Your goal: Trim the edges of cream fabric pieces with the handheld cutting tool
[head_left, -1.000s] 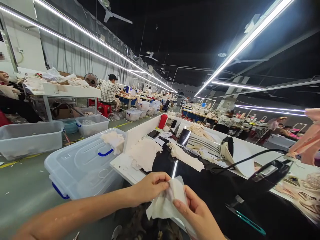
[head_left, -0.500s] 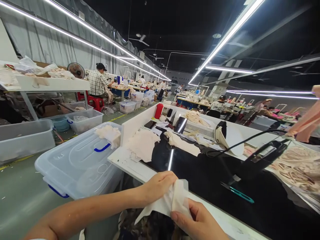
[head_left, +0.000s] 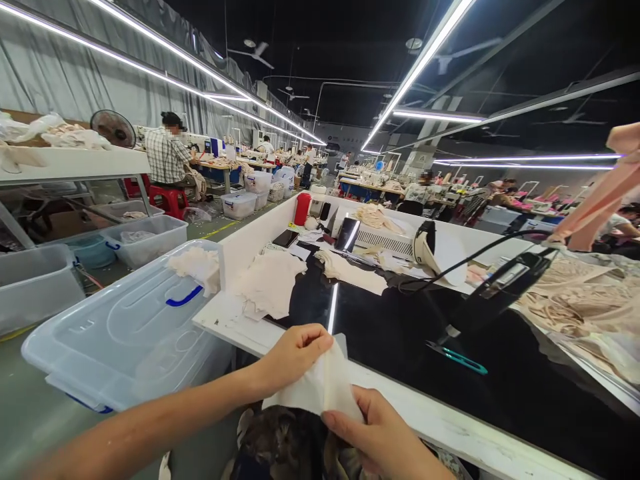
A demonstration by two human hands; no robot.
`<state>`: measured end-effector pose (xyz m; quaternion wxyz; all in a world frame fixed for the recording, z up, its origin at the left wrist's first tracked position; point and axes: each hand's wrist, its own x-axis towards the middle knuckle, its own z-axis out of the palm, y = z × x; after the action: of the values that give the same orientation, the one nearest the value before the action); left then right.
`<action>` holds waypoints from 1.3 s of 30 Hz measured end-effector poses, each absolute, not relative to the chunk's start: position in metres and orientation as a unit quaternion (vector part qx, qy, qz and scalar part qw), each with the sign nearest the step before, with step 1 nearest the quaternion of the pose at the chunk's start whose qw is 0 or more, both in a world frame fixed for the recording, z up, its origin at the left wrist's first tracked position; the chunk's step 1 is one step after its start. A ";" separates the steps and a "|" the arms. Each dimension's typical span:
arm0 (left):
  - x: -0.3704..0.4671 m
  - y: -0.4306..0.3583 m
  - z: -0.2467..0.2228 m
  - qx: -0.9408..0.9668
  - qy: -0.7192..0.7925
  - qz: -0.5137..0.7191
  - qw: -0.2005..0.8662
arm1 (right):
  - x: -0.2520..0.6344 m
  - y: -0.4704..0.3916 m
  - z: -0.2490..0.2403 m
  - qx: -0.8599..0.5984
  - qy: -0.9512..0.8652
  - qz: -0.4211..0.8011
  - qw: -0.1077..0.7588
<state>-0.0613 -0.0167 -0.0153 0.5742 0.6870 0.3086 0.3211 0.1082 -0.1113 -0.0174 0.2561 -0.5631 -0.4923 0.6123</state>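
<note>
A small off-white piece of fabric (head_left: 313, 392) is stretched between my two hands, just in front of the table's near edge. My left hand (head_left: 295, 353) pinches its upper part, fingers curled. Lower and to the right, my right hand (head_left: 373, 427) grips the fabric's other side, thumb on top. On the black table surface beyond lie a pile of cream fabric pieces (head_left: 274, 280) and a longer cream piece (head_left: 353, 272). Turquoise-handled thread snips (head_left: 457, 358) rest on the black surface to the right of my hands.
A lidded plastic bin (head_left: 125, 327) stands left of the table, with cream fabric on it. A black device (head_left: 505, 287) with a cable and heaped beige fabric (head_left: 585, 293) are at the right. A red cylinder (head_left: 302, 209) stands at the back. A seated person (head_left: 165, 157) is farther left.
The view has shifted, so the table and bins appear farther left and slightly higher. Both hands still hold the fabric, which now looks more spread out between them.
</note>
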 end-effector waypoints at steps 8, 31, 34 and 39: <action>-0.057 -0.012 -0.018 0.674 0.333 0.340 0.565 | 0.113 -0.109 -0.005 -0.517 -0.481 0.652 0.275; -0.021 0.015 -0.015 0.774 0.277 0.256 0.509 | 0.154 -0.107 -0.026 -0.560 -0.554 0.532 0.311; 0.002 0.033 -0.015 0.801 0.261 0.245 0.479 | 0.182 -0.103 -0.031 -0.600 -0.580 0.444 0.325; 0.038 0.060 -0.018 0.871 0.232 0.220 0.373 | 0.221 -0.099 -0.037 -0.680 -0.594 0.309 0.298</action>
<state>0.0381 0.0595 -0.0180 0.3728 0.8709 0.2323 0.2203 0.2210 -0.0990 -0.0370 0.2982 -0.6797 -0.5945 0.3094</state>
